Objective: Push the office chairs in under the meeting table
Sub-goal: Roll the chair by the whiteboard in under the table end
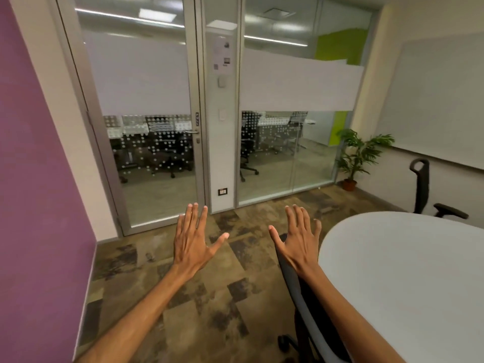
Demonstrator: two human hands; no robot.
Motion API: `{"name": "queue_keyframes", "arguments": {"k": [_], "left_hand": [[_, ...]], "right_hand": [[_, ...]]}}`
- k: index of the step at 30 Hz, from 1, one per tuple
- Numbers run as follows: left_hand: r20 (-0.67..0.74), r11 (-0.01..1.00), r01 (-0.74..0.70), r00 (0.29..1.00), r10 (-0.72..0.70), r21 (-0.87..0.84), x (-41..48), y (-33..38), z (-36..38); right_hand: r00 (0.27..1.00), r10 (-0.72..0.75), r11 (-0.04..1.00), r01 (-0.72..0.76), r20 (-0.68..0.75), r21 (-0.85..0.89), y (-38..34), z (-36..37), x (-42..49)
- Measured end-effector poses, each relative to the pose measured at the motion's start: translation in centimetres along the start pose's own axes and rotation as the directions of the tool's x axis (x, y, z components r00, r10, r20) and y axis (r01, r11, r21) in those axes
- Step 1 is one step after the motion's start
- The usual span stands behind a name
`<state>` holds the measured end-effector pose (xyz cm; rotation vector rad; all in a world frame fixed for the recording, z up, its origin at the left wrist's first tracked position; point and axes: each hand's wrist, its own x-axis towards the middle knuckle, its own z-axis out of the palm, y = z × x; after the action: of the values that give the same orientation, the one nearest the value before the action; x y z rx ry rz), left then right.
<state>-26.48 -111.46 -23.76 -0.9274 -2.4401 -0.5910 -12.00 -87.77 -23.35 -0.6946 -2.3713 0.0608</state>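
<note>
Two bare hands are raised, palms down and fingers spread, beside the pale meeting table [408, 271]. This rounded, light grey table fills the space to the right of the right hand and carries nothing on the part in view. Below and partly behind the right forearm stands the near office chair [301, 305]: a curved back with a grey rim and dark fill, seen edge-on, its black base showing near the carpet; its back lies just beside the table edge, though whether the seat is under the table cannot be told. Well beyond the right hand, on the table's far side, a second office chair [424, 189] shows a tall black back with a loop at its top and one black armrest.

The left hand [193, 239] hangs open over the patterned carpet [183, 305], thumb stretched toward the right hand, gripping nothing. The right hand [298, 237] is likewise open, fingers splayed, above the near chair's back; contact with it cannot be confirmed. The hands are apart.

Ahead of both hands stand a glass door [146, 121] and glass partition [296, 127], with a potted plant [353, 158] far right. A paper notice [222, 53] on the post between them is too small to read.
</note>
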Motion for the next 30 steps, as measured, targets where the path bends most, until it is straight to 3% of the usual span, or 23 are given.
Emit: {"name": "queue_keyframes", "arguments": {"k": [14,30], "left_hand": [[-0.059,0.997,0.071,0.996,-0.07,0.02,16.2,-4.7,8.3],[0.032,0.998,-0.055,0.998,0.055,0.005,42.9,-15.5,24.7]], "right_hand": [[0.997,-0.082,0.995,0.081,0.008,0.064,0.6,11.8,17.3],[1.0,0.019,1.0,-0.019,0.004,-0.011,1.2,29.8,39.7]]}}
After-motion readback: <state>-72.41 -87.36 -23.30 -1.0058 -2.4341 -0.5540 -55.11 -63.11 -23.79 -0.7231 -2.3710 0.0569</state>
